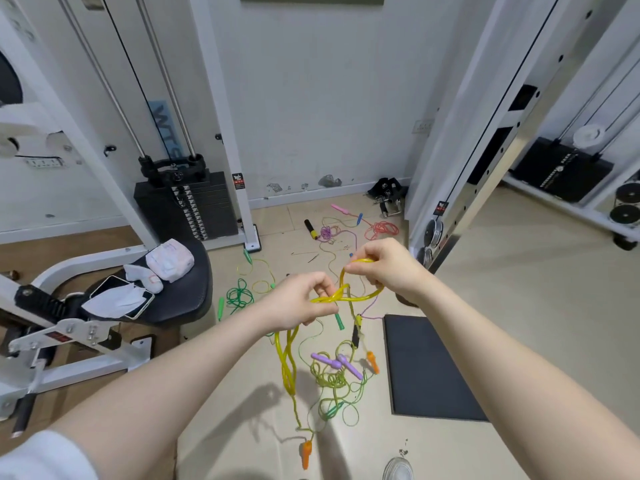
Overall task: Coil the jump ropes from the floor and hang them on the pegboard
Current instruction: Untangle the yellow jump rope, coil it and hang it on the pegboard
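I hold a translucent yellow jump rope (360,296) in the air in front of me. My left hand (300,300) pinches it where two strands cross. My right hand (386,265) grips the top of a loop of the same rope. Its long strands hang below my left hand to the floor, ending in an orange handle (306,453); a second orange handle (373,362) lies further right. On the floor lie a light green rope with purple handles (337,363), a green rope (239,295) and a red rope (381,230). No pegboard is in view.
A dark floor mat (429,368) lies at the right. A black padded seat (180,289) at the left carries a phone, tissues and a white packet. A weight stack (194,206) stands behind it. White machine uprights (460,140) rise on the right.
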A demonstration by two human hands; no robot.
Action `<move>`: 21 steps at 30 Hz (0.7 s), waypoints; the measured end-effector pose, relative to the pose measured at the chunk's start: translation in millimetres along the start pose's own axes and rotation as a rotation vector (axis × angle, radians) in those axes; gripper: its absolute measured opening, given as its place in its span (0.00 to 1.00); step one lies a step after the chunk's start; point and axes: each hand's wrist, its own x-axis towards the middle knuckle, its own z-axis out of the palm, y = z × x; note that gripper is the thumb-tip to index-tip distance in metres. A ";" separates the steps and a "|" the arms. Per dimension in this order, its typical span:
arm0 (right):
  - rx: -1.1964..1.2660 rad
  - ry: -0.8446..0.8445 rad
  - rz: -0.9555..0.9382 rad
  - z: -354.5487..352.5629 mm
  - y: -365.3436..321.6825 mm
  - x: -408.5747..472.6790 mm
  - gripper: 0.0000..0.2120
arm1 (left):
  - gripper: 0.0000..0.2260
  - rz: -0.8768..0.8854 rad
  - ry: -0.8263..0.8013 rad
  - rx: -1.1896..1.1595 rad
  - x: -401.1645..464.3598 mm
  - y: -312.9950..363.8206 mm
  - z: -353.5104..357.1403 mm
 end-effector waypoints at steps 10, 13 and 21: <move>0.742 0.028 0.360 3.8 2.9 -0.6 0.14 | 0.06 0.243 0.205 -0.011 15.1 -0.2 -10.3; 0.680 0.017 0.338 6.2 0.5 -1.5 0.13 | 0.05 0.170 0.253 -0.225 18.2 -1.6 -8.6; 0.197 0.004 0.066 6.1 9.6 -2.2 0.10 | 0.13 -0.036 0.030 -0.744 16.9 17.4 -9.9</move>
